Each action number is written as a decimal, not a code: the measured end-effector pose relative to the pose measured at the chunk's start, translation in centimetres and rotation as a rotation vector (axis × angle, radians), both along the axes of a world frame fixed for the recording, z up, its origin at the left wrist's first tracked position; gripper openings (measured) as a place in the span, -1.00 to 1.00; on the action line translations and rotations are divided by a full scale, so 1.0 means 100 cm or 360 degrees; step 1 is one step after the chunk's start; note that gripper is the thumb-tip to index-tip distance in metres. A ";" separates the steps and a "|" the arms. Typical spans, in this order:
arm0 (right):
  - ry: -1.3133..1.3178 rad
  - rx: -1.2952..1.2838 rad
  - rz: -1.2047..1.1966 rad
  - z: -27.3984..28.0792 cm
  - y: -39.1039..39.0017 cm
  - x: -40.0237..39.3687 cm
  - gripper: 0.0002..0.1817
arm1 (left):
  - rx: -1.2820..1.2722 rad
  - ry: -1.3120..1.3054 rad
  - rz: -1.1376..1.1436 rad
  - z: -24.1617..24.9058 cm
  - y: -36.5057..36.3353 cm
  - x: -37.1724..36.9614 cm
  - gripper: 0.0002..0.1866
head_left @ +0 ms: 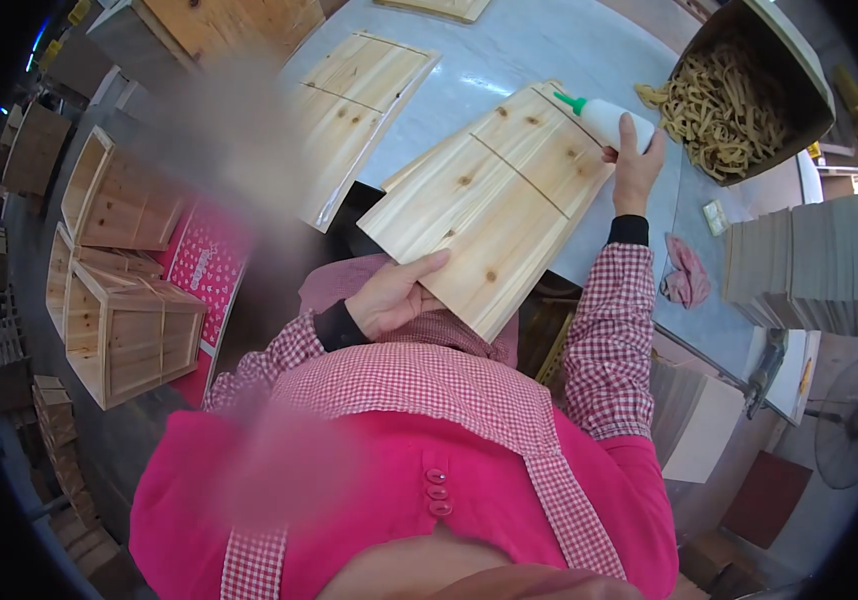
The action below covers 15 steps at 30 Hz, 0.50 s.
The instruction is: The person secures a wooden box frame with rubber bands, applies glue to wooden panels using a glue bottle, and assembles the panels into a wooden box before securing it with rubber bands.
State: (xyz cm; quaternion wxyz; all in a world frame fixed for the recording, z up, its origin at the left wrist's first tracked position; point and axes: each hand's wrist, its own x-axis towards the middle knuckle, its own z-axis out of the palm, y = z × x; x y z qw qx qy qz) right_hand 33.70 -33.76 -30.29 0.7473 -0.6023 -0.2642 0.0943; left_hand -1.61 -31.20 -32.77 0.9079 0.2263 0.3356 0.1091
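Knotty pine panel (pixel 494 205), the top one of a slightly fanned stack, lying aslant at the near edge of a pale worktable (pixel 559 50), its near end jutting over the seated person's lap. Two dark lines, like grooves, cross its boards: one about midway along, one near the far end.

The left hand (pixel 394 297) grips the panel's near left edge, thumb flat on the upper face, the other fingers curled mostly out of sight below. The right hand (pixel 637 165) is closed around a white squeeze bottle (pixel 604 118), held on its side above the panel's far right edge. Its green nozzle (pixel 569 102) points left, close to the far line; whether the tip touches the wood cannot be told.

The step in hand looks like putting glue on the far line, though no bead is clearly visible. The next move would call for tilting the nozzle into that line and squeezing evenly along it, while the left hand steadies the overhanging end.

To the left lies another pine panel (pixel 359 95). At the right are a bin (pixel 794 70) of curled pale strips (pixel 724 115) and a crumpled pink cloth (pixel 687 272).
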 end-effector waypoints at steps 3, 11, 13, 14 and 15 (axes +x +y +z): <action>-0.0168 -0.0162 -0.0089 0.000 0.004 0.002 -0.61 | 0.0032 -0.0019 -0.0017 0.001 0.004 0.004 -0.44; -0.0578 -0.0393 -0.0156 -0.006 0.038 0.022 -0.54 | 0.0068 0.0034 0.0025 0.009 0.002 0.004 -0.43; -0.0769 -0.0464 -0.0192 -0.004 0.038 0.026 -0.50 | 0.0080 0.0057 0.0024 0.010 0.001 0.004 -0.44; -0.0763 -0.0471 -0.0194 -0.003 0.034 0.029 -0.50 | 0.0074 0.0063 0.0019 0.009 0.001 0.004 -0.44; -0.0876 -0.0494 -0.0197 0.000 0.028 0.033 -0.51 | 0.0062 0.0058 0.0017 0.009 0.002 0.004 -0.44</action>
